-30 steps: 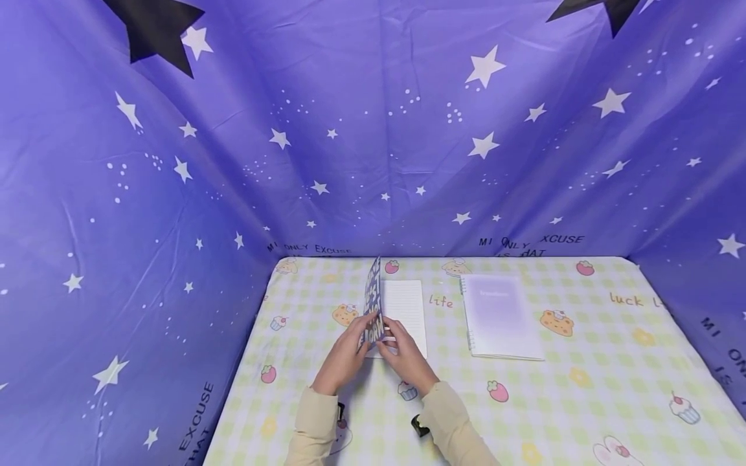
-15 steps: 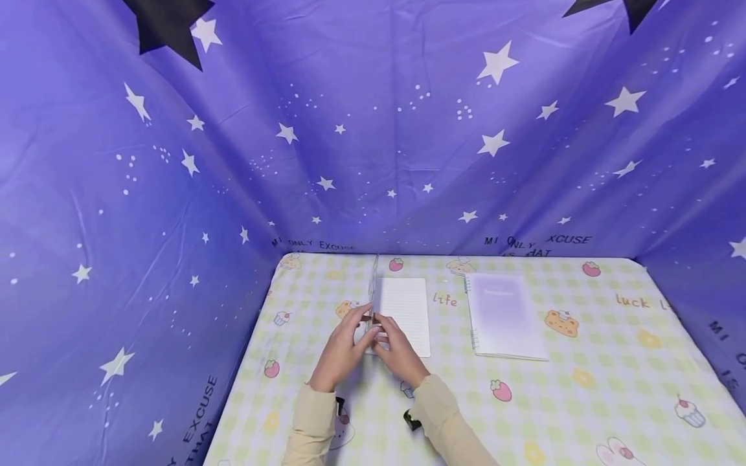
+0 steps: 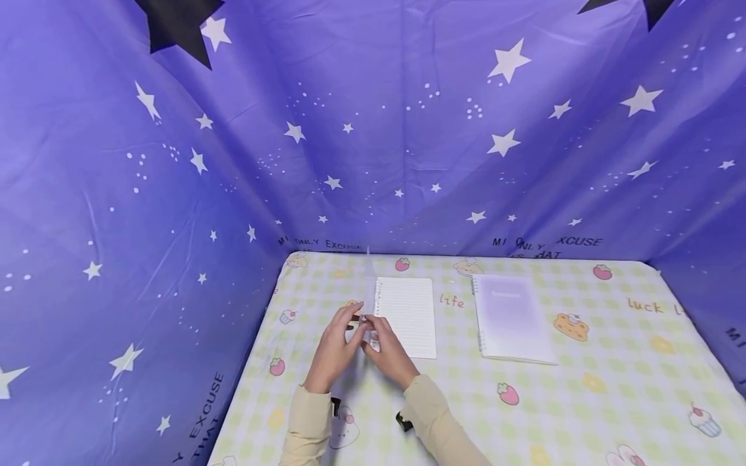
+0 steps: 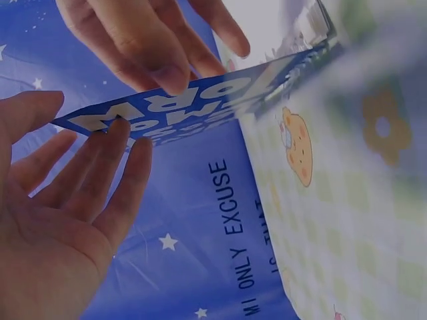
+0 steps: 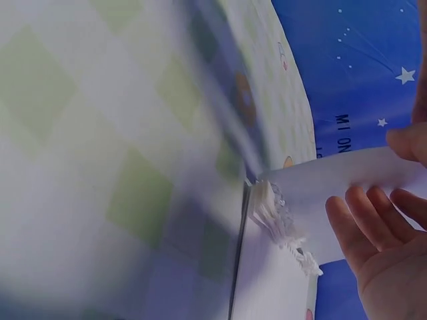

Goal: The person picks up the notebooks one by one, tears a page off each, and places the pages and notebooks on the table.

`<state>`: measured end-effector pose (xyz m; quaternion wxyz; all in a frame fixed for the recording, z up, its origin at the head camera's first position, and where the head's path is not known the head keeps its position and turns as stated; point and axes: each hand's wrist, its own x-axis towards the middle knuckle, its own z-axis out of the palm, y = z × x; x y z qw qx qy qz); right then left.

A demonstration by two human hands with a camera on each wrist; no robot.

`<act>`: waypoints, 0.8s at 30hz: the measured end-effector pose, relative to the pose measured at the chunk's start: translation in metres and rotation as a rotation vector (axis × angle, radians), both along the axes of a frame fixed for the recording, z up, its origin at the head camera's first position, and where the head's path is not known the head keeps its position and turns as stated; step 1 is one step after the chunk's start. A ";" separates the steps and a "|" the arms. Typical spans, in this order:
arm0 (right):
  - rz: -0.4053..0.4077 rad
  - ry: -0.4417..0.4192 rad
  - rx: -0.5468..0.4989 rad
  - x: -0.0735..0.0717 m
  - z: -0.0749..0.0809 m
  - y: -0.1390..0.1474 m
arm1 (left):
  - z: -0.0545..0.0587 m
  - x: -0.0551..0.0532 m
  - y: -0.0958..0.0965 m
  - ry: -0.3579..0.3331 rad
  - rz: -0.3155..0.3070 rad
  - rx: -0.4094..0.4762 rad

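A ring-bound notebook lies opened on the table, its lined page [image 3: 410,317] showing in the head view. Its blue cover [image 4: 220,97] with white lettering stands nearly upright on the left side. My left hand [image 3: 333,353] pinches that cover, fingers on the lettered outer face and thumb at the free edge. Opposite it, my right hand [image 3: 392,359] has its fingers [image 5: 363,213] extended against the white inner face. White binding rings [image 5: 293,243] run along the spine in the right wrist view.
A second spiral notebook [image 3: 513,320] with a pale purple cover lies closed to the right. The table wears a green checked cloth [image 3: 460,421] printed with cartoons. Purple star-printed curtains [image 3: 408,129] enclose the table at the back and sides.
The cover has swung left, from its lettered face showing to nearly edge-on and then leaning left. Both hands have moved slightly left with it, uncovering more of the lined page and rings.
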<state>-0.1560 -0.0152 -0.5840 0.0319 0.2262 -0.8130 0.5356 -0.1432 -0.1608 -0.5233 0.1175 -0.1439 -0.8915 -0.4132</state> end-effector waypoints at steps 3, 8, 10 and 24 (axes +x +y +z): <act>-0.025 0.023 0.051 0.000 -0.002 -0.003 | 0.001 0.001 -0.003 0.007 0.027 0.028; -0.036 0.036 0.084 0.000 -0.002 -0.008 | -0.001 0.001 -0.009 0.004 0.081 0.071; -0.036 0.027 0.096 -0.001 -0.002 -0.010 | -0.002 0.000 -0.012 0.002 0.102 0.067; -0.002 0.069 0.286 0.002 -0.008 -0.020 | -0.005 0.001 -0.023 -0.086 0.166 0.139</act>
